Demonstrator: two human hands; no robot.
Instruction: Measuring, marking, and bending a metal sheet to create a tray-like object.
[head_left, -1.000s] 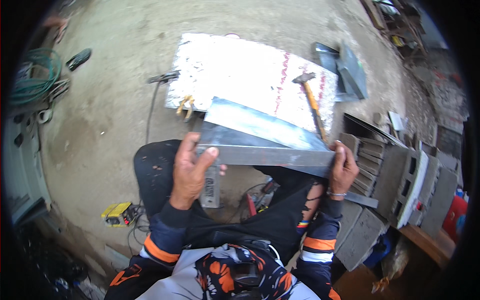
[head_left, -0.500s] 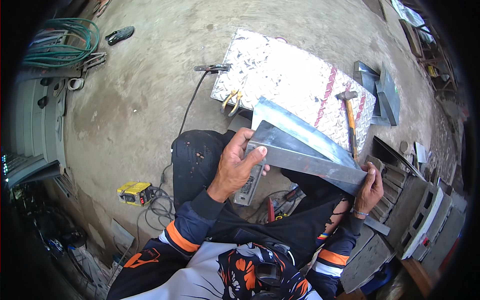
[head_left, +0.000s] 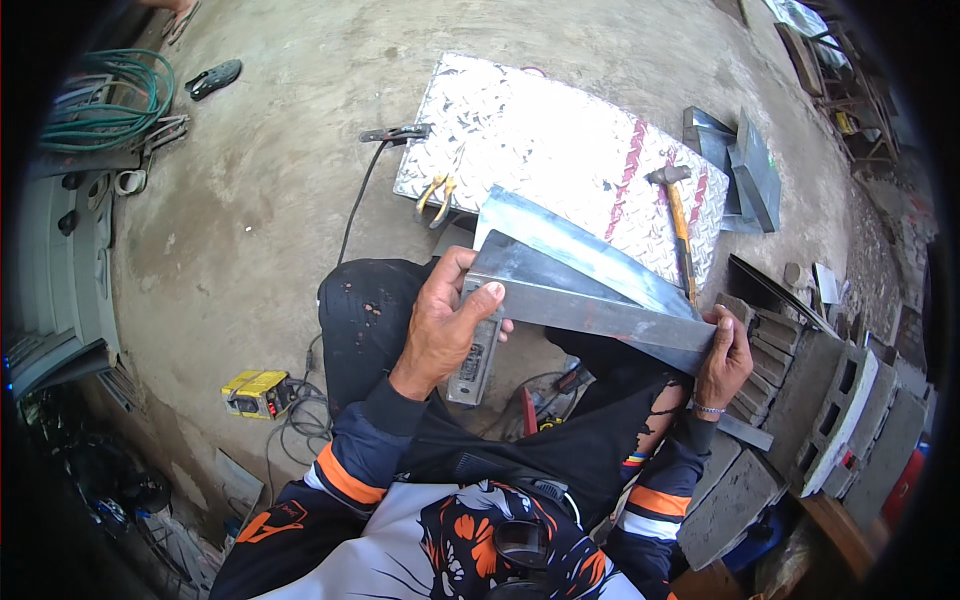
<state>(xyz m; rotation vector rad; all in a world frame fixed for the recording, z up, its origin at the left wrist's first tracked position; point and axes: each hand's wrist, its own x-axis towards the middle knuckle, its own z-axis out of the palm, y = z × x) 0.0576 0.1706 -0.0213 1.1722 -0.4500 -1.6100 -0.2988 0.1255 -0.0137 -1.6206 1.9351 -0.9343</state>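
Note:
My left hand [head_left: 440, 325] is closed round the left end of a folded sheet-metal piece [head_left: 590, 312], its thumb on the near face. At the other end my right hand [head_left: 726, 358] grips the same piece. The piece has a bright flat side, a dark inner face and a long near edge, and is held tilted above my lap. A short grey metal bar [head_left: 474, 364] with a marked face hangs below my left hand. Whether it is joined to the piece I cannot tell. Beyond lies a worn tread-plate sheet [head_left: 540, 130].
On the plate are a hammer [head_left: 677, 215], yellow-handled pliers [head_left: 437, 198] and a cable clamp [head_left: 397, 134]. Metal box sections [head_left: 752, 172] stand behind right. A yellow machine [head_left: 256, 394] with cables sits left, concrete blocks [head_left: 835, 415] right, a coiled green hose [head_left: 120, 95] far left.
The whole view has shifted slightly, so the surroundings appear farther left. Both hands keep their grip on the sheet-metal piece, which stays at nearly the same tilt.

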